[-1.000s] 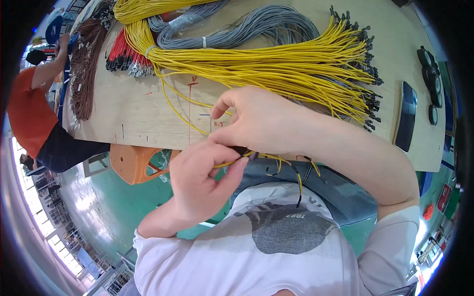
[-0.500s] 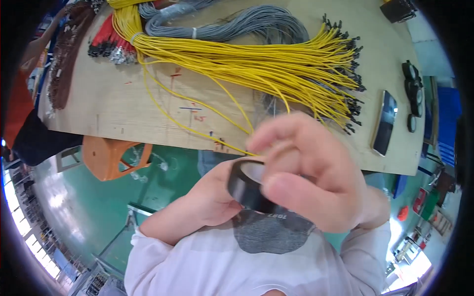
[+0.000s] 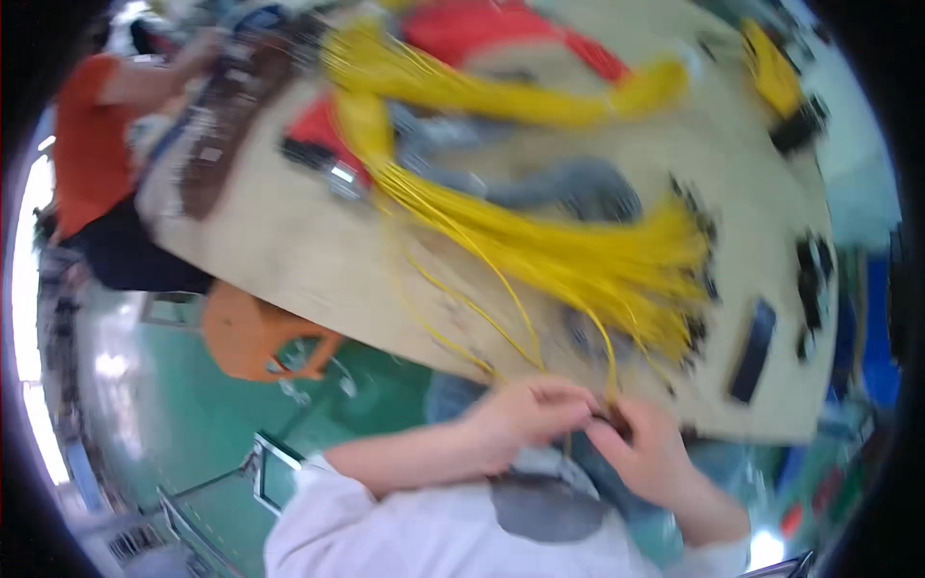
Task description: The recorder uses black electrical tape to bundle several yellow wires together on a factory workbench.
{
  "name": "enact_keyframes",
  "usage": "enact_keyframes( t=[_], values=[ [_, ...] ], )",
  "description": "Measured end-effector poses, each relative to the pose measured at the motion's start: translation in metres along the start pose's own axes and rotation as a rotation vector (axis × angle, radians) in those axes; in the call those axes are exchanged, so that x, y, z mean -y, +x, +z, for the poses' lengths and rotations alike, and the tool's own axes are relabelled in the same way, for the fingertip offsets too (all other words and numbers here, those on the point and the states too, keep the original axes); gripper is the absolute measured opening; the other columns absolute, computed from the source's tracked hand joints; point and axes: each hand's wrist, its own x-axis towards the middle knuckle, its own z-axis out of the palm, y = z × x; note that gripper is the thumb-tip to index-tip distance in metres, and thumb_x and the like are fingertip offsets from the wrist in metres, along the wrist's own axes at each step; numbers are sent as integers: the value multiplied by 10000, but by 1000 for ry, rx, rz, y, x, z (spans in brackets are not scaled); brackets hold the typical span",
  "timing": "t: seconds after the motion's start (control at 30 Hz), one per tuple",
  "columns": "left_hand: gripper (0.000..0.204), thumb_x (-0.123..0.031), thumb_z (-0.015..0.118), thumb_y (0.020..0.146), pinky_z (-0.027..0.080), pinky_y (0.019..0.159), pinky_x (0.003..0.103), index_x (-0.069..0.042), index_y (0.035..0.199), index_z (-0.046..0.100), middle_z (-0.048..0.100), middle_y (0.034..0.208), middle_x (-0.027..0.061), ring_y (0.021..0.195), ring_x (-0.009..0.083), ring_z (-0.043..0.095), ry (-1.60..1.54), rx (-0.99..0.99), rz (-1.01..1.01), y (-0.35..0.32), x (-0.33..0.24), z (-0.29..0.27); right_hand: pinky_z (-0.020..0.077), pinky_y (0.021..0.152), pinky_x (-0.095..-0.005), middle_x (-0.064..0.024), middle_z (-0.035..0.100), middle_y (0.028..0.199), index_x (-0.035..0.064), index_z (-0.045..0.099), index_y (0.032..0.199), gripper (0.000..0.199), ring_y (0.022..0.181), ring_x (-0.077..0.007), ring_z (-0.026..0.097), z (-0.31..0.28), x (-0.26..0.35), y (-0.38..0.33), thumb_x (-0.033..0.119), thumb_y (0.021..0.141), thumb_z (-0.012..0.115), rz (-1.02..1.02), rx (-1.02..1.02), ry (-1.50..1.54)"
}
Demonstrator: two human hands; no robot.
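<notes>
My left hand (image 3: pixel 535 416) and my right hand (image 3: pixel 653 453) meet at the table's near edge, thumbs and fingertips pinched close together. A loose yellow cable (image 3: pixel 608 358) runs down from the bundle into the fingers of my right hand. Between the fingertips shows a small dark thing (image 3: pixel 611 417), too blurred to name. What the left fingers pinch is hidden. Two more loose yellow cables (image 3: pixel 520 313) come down to my left hand and pass behind it. Beyond lies the thick yellow cable bundle (image 3: pixel 540 255), its dark-tipped ends fanned to the right. No roll of black tape is visible.
Grey cables (image 3: pixel 568 183), red cables (image 3: pixel 482 31) and brown cables (image 3: pixel 220 144) lie on the wooden table (image 3: pixel 299 260). A phone (image 3: pixel 753 349) and dark round items (image 3: pixel 811 279) sit at the right. An orange stool (image 3: pixel 252 332) stands left, near a person in orange (image 3: pixel 94 144).
The view has turned and shifted, showing more of the table. My hands have come together at the loose yellow cable; the roll of black tape held before is out of sight.
</notes>
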Motion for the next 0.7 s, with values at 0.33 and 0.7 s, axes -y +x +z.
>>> enact_keyframes(
  t=[0.33,0.7],
  values=[
    [108,-118,523,869,396,471,209,-12,893,527,526,671,6,544,53,465,545,103,503,23,31,8,442,680,-268,-105,554,991,27,362,1293,432,778,-165,541,0,-40,-18,162,898,477,13,98,-37],
    [89,-86,566,833,364,494,231,-11,805,529,466,717,11,594,91,481,446,81,652,31,33,5,429,600,-267,-93,569,810,-24,506,1052,220,665,-150,539,-7,-17,-11,123,892,469,57,37,-21]
  ],
)
